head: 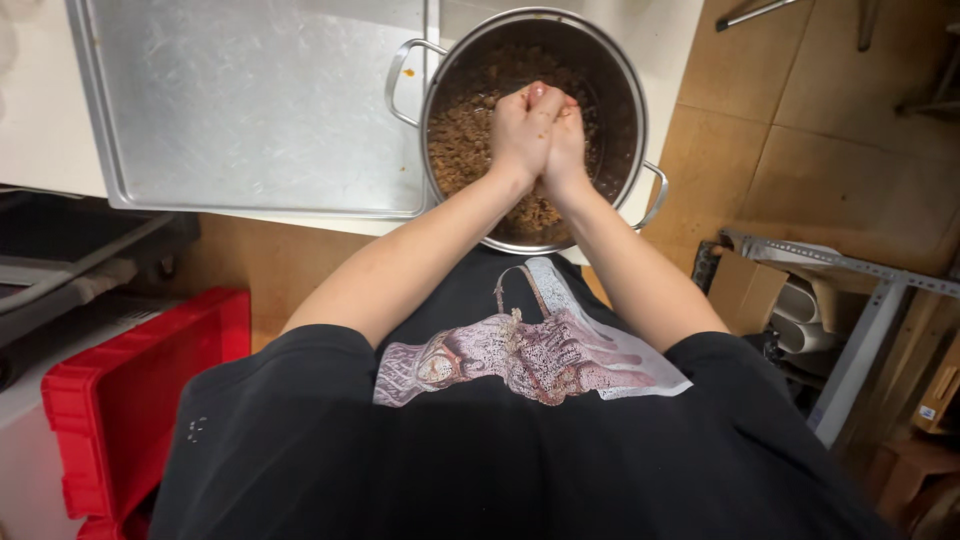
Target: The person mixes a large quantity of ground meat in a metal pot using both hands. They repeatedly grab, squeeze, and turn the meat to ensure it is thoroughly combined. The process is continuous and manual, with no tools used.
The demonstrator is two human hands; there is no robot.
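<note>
Head view, landmark: the steel pot (620, 90), a big round pot with two loop handles; it stands on the white counter (40, 150).
Pot content: a brown, crumbly mixture (462, 140) fills the bottom of the pot; what it is exactly I cannot tell.
Left hand: the left hand (520, 130) is above the middle of the pot, over the mixture, with the fingers curled and pressed against the other hand.
Right hand: the right hand (567, 135) is also above the pot, just beside the left one and touching it, fingers curled.
State of the hands: both are clenched together, as if around a small lump; what is between the palms is hidden, so I cannot tell if they hold some of the mixture.
Tray: a flat metal tray (250, 100) lies on the counter just to the left of the pot, touching the left handle of the pot.
Crate: a red plastic crate (120, 400) stands on the floor, well below and to the left of the pot.
Shelf frame: a grey metal frame (850, 300) is to the lower right of the pot, on the tiled floor (800, 130).
Clothing: a black shirt (500, 470) with a printed picture is in the foreground, below the pot.
</note>
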